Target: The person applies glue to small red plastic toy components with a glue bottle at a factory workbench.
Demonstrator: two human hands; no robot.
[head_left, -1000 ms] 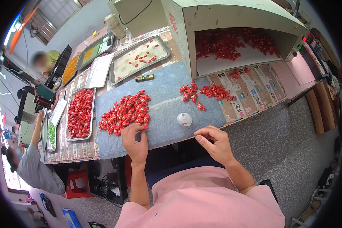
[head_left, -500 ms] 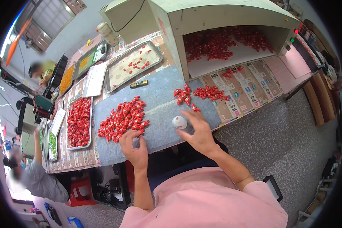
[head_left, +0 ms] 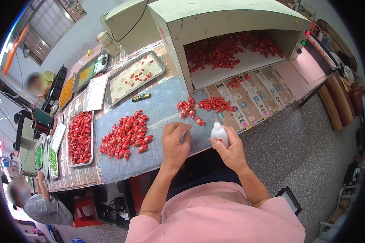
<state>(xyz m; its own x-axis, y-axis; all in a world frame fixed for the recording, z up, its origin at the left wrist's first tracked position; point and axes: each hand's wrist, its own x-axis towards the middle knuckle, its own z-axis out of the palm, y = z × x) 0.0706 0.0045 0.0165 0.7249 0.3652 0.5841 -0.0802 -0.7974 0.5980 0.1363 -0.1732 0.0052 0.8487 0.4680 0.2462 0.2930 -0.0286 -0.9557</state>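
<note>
My right hand (head_left: 230, 150) is closed round a small white squeeze bottle (head_left: 219, 133), its narrow nozzle pointing up and away from me. A small red patch shows on the bottle beside my thumb. To its left, my left hand (head_left: 175, 146) hovers above the near edge of the blue cloth (head_left: 160, 152). Its fingers are curved, thumb and forefinger apart, with nothing visible between them. Beyond both hands lie a small cluster of shiny red pieces (head_left: 186, 108) and a single red piece (head_left: 200, 120). A larger heap of red pieces (head_left: 123, 135) spreads out left of my left hand.
A tray of red pieces (head_left: 80, 137) stands at the left. Farther back are a metal tray (head_left: 121, 87) with scattered red pieces and a dark cylinder (head_left: 141, 97). An open-fronted cabinet (head_left: 180, 60) holds many red pieces. Two people work at the far left.
My right hand has picked up the white bottle, which stood on the cloth. My left hand has left the large red heap and moved right, close to the bottle.
</note>
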